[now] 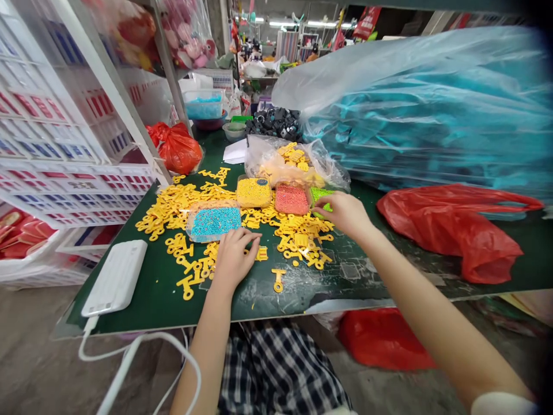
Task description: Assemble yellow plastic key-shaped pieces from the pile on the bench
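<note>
**Checker:** What's the right hand (341,213) doing?

**Operator:** From my seat, I see its fingers (322,200) curled down onto a green bead tray (321,196), at the far side of the pile. They may be gripping its edge, but the hand hides too much for me to tell.

**Checker:** And the left hand (235,259)?

**Operator:** Its fingers are loose and spread, holding nothing. The 4 fingertips sit just beside the corner of a blue bead tray (215,223).

**Checker:** What's around them?

**Operator:** Yellow plastic key-shaped pieces (294,236) lie scattered across a green work table (151,305), with 3 more bead trays among them: the blue, a yellow bead tray (253,192) and a coral bead tray (291,199), with the green one just past the coral. Behind them sits a clear bag of yellow pieces (285,164). A white power bank (116,276) lies at the left, and a red plastic bag (453,230) lies at the right.
</note>
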The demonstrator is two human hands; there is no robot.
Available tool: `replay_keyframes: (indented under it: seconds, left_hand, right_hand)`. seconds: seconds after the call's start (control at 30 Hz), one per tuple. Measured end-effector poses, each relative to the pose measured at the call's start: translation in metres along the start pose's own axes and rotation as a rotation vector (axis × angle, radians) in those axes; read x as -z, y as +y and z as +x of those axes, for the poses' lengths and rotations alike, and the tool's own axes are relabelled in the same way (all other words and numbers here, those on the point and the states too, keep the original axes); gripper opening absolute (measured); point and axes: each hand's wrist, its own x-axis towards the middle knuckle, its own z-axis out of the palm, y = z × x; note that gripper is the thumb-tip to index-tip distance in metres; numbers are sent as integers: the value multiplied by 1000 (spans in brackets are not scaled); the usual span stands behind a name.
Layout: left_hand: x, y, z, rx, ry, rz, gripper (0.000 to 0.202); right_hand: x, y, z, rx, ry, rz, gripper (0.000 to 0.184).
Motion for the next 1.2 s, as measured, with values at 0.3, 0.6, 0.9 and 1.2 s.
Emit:
replay_keyframes:
  seconds: [0.3, 0.6, 0.9, 1.2]
  left_hand:
    - [-1, -3, 0, 154, 104, -1, 17]
    - [-3, -4, -1, 183, -14, 91, 16]
    - [-3, -7, -4, 116, -261, 35, 18]
    - [-3, -3, -4, 130, -320, 7, 19]
  right_hand:
    - [-54, -80, -36, 589, 40, 545, 5]
    - [-82, -81, -39, 626, 65, 540, 10]
    - [-91, -83, -41, 621, 95, 501, 10]
    - [-94, -81, -42, 618, 123, 533, 11]
